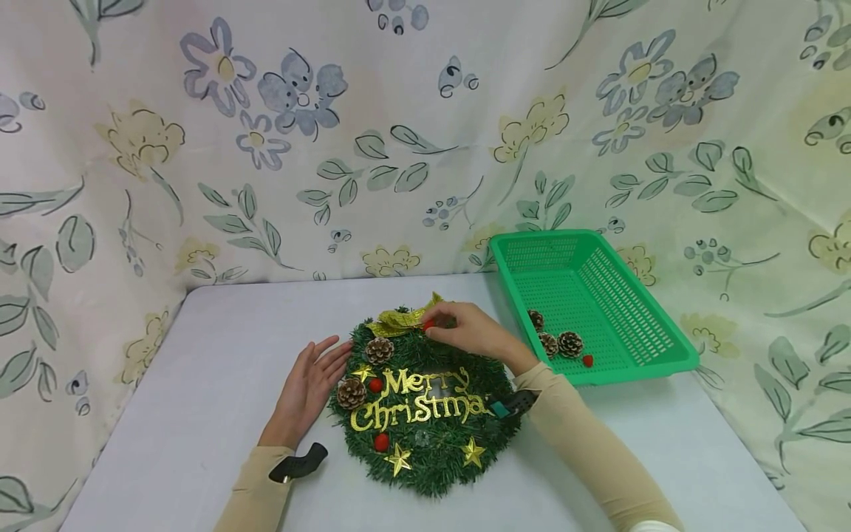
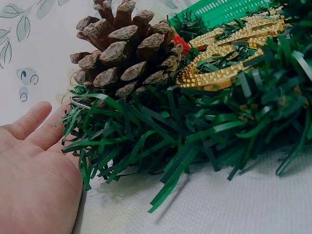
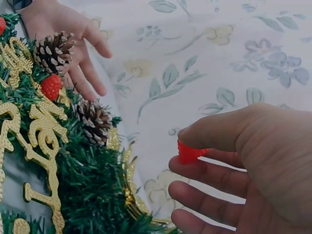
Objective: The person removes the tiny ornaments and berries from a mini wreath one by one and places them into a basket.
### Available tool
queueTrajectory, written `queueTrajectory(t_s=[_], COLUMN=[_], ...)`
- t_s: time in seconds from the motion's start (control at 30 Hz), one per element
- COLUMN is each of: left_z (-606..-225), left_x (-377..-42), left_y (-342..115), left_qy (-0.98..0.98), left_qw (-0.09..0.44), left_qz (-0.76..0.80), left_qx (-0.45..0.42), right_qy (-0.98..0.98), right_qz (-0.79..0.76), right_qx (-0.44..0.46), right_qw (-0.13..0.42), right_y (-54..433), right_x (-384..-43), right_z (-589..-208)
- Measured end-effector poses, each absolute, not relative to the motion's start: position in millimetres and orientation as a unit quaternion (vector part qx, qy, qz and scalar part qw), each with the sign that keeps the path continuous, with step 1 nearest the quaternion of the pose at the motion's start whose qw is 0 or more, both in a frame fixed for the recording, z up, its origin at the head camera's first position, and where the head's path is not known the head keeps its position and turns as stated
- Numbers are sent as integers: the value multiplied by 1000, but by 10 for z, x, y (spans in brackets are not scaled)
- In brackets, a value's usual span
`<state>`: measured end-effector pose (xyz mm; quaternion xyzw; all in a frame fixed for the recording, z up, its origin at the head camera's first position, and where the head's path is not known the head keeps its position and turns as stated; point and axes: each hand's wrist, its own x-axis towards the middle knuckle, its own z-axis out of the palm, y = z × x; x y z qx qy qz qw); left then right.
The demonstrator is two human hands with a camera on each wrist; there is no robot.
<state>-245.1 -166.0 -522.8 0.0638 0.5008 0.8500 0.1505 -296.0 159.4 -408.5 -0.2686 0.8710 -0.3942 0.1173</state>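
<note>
Right hand (image 1: 469,330) pinches a berry (image 3: 191,152) over the wreath (image 1: 432,473), lower centre; the left hand (image 1: 311,386) lies spread beside it. A sleeve (image 1: 588,443) blocks its right edge; pinecones (image 1: 570,345) sit in a basket (image 1: 552,292), right.

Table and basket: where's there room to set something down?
The table is bare between its left edge and the left hand; so is the far end of the green basket. Crowded: the wreath and the basket's near left, with pinecones.

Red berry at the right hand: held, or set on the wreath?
Held: the right hand pinches the red berry, and in the right wrist view patterned cloth shows between it and the wreath.
</note>
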Motion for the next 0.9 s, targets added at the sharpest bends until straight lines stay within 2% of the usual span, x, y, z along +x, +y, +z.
queueTrajectory(t_s=[0.9], left_z=[-5231], left_x=[-2455], left_y=[-1657], left_qy=[505], left_qw=[148], left_qz=[848], left_qx=[60], right_qy=[883], right_qz=[-384], right_qx=[-259], right_qw=[78], right_y=[1850], right_x=[-3030], right_z=[-3876])
